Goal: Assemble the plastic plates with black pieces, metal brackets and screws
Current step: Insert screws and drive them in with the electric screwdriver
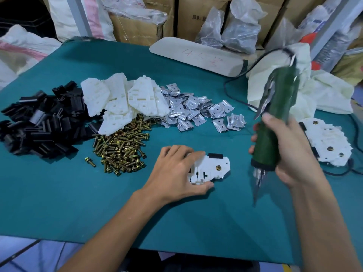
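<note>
So the left hand (176, 171) is pressed flat on the plastic plate (211, 168) near the middle of the green table (78, 203), fingers wrapped over its left half. One screw (218, 167) already sits in it, with a black piece (215, 155) on its far edge. The right hand (288, 152) is clamped around the green electric screwdriver (273, 132), bit hanging just right of the plate, not touching.

My take: keep the plate pinned hard so it can't spin, and bring the bit down straight.

Supplies sit far left: black pieces (39, 122), blank plates (125, 97), loose screws (121, 146), metal brackets (196, 110). Finished plates (328, 142) are stacked on the right. The driver's cord (235, 79) trails behind and could snag.
</note>
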